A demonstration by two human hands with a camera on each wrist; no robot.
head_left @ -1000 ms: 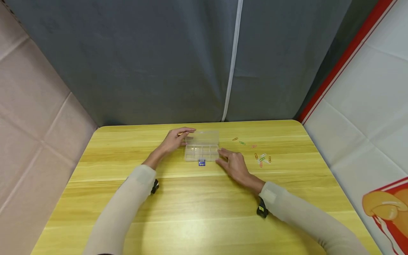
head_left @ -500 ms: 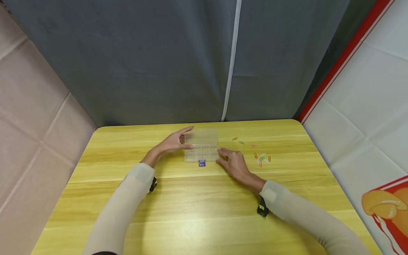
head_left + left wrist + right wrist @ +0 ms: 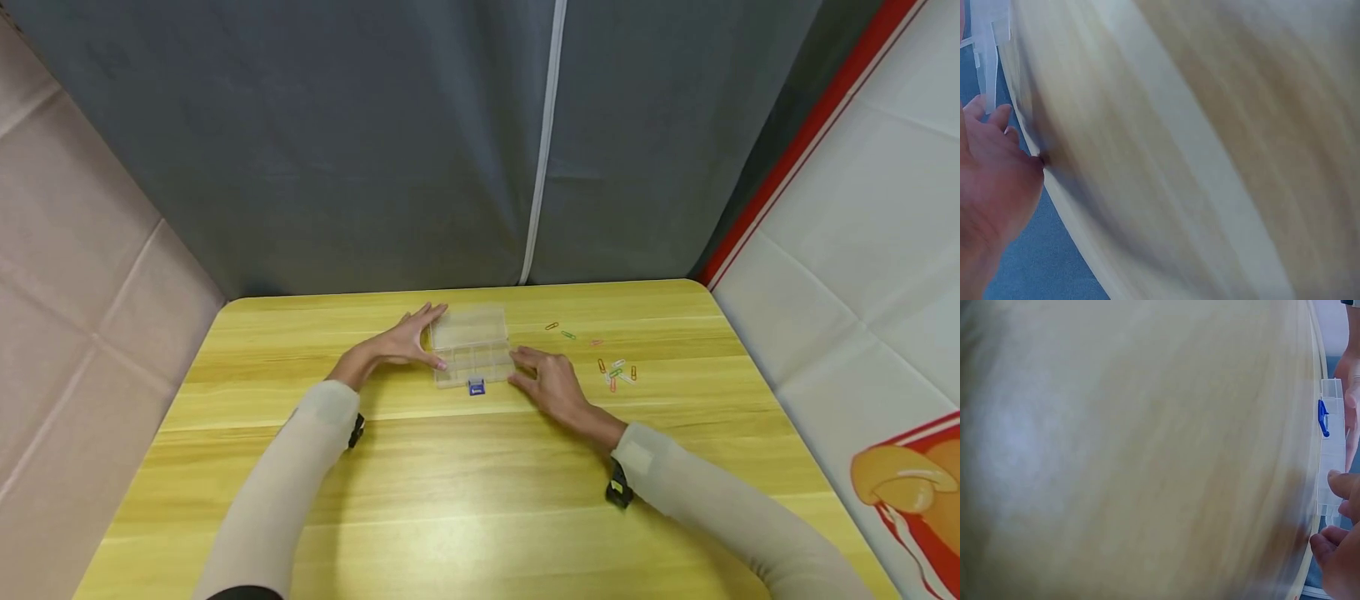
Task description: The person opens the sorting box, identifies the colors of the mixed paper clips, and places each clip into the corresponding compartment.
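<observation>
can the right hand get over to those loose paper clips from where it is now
Probably yes. The right hand rests by the clear compartment box, and the paper clips lie on bare table just to its right, with nothing between them.

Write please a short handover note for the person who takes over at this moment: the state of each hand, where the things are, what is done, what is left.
Left hand: open, fingers straight against the left end of the clear plastic compartment box.
Right hand: open, fingertips at the box's right end.
The box lies mid-table on the yellow wooden table, lid folded back, blue latch facing the person.
Coloured paper clips lie loose on the table to the right of the box.
Done: box is open. Its compartments look empty, though the view is small.
Left, likely: clips are not in the box.
</observation>
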